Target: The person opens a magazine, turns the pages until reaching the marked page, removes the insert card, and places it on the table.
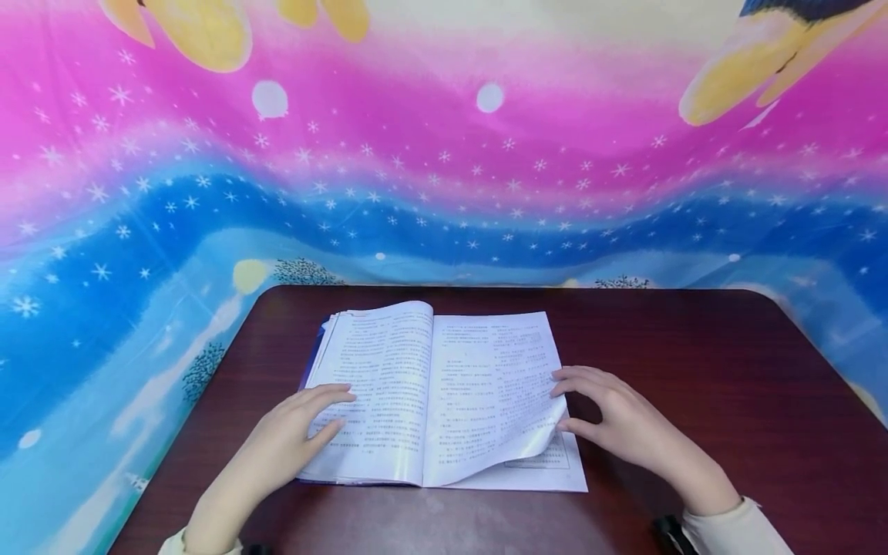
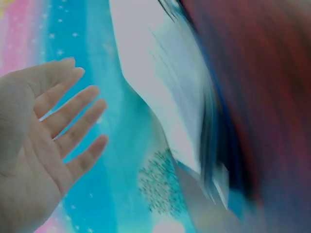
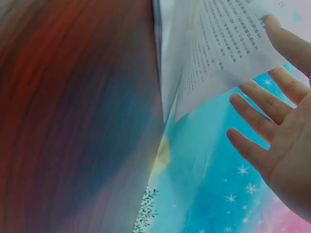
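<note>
An open magazine (image 1: pixel 378 362) with two-column printed text lies on the dark wooden table, a strip of dark blue cover showing at its left edge. My right hand (image 1: pixel 610 408) is at the outer edge of the right-hand page (image 1: pixel 479 385). That page's lower corner curls up off the sheet below. The right wrist view has the thumb on one side of the page (image 3: pixel 228 53) and the forefinger partly behind it. My left hand (image 1: pixel 298 432) is over the outer edge of the left-hand page, fingers spread and loosely bent; its palm (image 2: pixel 43 150) holds nothing.
The reddish-brown table (image 1: pixel 694 362) has rounded far corners. Behind and beside it hangs a pink and blue cloth (image 1: pixel 416 193) with snowflakes. Light sleeves (image 1: pixel 735 532) and dark wrist straps (image 1: pixel 673 533) show at the bottom.
</note>
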A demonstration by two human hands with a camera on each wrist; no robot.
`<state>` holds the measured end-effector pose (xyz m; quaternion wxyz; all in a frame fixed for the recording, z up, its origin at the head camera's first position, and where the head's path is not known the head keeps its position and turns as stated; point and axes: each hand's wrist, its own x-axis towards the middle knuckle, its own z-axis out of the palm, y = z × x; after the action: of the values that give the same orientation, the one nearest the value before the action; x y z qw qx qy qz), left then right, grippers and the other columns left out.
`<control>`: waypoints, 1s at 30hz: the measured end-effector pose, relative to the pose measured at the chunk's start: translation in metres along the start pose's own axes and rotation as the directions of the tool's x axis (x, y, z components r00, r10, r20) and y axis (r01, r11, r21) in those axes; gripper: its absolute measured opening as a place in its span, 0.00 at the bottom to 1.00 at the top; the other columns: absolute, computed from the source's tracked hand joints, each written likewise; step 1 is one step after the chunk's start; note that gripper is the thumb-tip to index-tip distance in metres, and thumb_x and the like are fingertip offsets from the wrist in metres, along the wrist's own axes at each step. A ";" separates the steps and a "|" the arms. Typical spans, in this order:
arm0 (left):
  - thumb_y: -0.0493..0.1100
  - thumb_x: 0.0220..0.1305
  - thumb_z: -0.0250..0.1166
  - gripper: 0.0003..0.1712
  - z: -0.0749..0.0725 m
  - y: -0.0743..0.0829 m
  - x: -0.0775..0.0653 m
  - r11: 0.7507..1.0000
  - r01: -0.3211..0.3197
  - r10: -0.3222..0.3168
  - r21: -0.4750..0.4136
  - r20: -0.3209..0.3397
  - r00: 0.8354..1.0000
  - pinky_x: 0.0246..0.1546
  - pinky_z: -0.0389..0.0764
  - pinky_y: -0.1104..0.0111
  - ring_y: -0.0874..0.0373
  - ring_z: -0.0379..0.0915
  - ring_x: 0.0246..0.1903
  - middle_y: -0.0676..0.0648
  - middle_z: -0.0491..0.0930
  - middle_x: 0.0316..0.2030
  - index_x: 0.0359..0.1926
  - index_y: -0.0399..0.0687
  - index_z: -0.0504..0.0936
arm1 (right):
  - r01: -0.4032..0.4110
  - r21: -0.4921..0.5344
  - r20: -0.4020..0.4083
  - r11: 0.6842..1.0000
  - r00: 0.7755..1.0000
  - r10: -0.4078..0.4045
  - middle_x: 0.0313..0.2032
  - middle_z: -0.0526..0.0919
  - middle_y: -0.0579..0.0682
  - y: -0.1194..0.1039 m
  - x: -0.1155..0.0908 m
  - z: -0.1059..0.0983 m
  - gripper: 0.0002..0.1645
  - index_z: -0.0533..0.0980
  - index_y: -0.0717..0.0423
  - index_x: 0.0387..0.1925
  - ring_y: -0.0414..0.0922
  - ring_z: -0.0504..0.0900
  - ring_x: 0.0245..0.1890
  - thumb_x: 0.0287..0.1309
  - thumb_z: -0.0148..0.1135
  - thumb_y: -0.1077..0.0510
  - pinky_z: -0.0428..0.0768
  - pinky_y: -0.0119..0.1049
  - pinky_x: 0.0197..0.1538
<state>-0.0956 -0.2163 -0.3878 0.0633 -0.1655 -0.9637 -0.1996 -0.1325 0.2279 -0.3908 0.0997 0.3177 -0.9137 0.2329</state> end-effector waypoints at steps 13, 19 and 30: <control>0.39 0.62 0.71 0.24 0.012 0.041 0.026 0.982 -0.134 0.121 -0.136 -0.100 0.988 0.59 0.75 0.56 0.56 0.73 0.60 0.55 0.79 0.58 0.59 0.54 0.80 | -0.001 0.067 -0.053 0.998 0.999 0.004 0.58 0.79 0.47 -0.011 0.016 -0.002 0.27 0.81 0.47 0.48 0.50 0.74 0.61 0.44 0.80 0.60 0.64 0.22 0.63; 0.43 0.64 0.70 0.30 0.020 0.060 0.036 0.964 -0.198 0.177 -0.177 -0.129 0.976 0.59 0.75 0.57 0.55 0.74 0.60 0.51 0.77 0.61 0.66 0.53 0.73 | 0.033 0.110 -0.084 0.993 0.996 -0.024 0.57 0.79 0.49 -0.013 0.024 -0.002 0.27 0.81 0.49 0.48 0.51 0.72 0.62 0.44 0.80 0.62 0.57 0.17 0.64; 0.50 0.66 0.67 0.30 0.036 0.091 0.048 0.914 -0.334 0.323 -0.228 -0.087 0.942 0.61 0.73 0.60 0.58 0.70 0.62 0.54 0.74 0.63 0.68 0.55 0.72 | 0.017 0.137 -0.083 0.990 0.997 -0.006 0.58 0.79 0.48 -0.024 0.037 -0.002 0.25 0.81 0.50 0.48 0.49 0.71 0.63 0.45 0.80 0.58 0.64 0.26 0.65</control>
<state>-0.1110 -0.1093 -0.3786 0.0983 -0.3267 -0.8892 -0.3048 -0.1461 0.1926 -0.3682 0.1165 0.3193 -0.8888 0.3075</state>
